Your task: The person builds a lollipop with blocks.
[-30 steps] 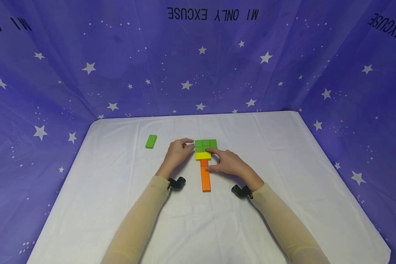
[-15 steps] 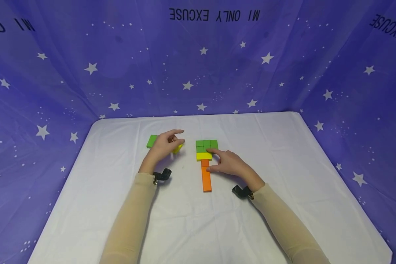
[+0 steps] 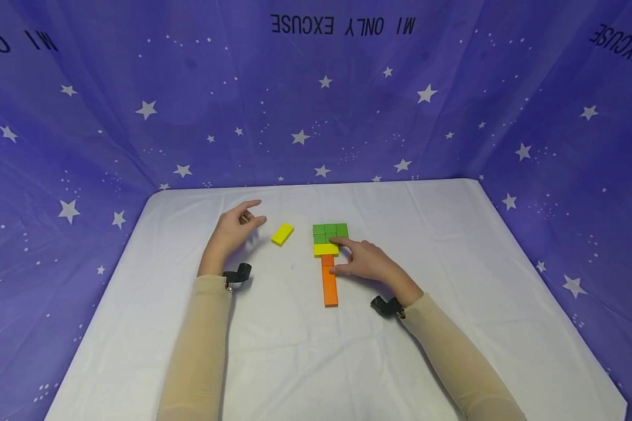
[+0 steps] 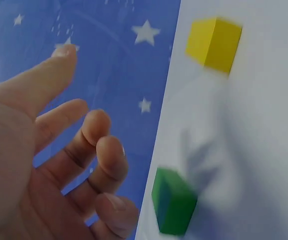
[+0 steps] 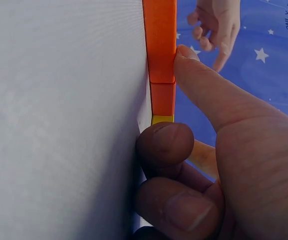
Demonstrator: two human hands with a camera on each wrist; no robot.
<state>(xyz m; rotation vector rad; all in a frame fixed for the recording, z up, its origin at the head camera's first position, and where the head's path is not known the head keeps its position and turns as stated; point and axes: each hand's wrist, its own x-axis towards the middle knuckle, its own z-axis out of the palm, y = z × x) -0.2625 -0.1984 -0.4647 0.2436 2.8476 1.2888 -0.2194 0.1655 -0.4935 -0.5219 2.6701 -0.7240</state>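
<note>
My left hand (image 3: 234, 229) hovers at the table's left, thumb and index apart, holding nothing. Below its fingers lies a green block (image 4: 173, 202), mostly hidden by the hand in the head view. To that hand's right, a loose yellow block (image 3: 282, 234) lies slanted on the cloth. My right hand (image 3: 368, 259) rests at a flat figure of blocks: its index finger touches the green blocks (image 3: 325, 230) at the top, its thumb touches the long orange block (image 3: 330, 286). Between them sit a yellow block (image 3: 325, 250) and a short orange block (image 5: 162, 98).
A white cloth (image 3: 295, 362) covers the table. Purple star-printed curtain (image 3: 316, 105) rises behind it and at both sides. A black wrist camera (image 3: 238, 273) sits on the left wrist, and another black camera (image 3: 384, 306) on the right wrist.
My left hand has moved left, away from the block figure, past the loose yellow block and over the green block. That yellow block is now uncovered. The right hand has stayed in place.
</note>
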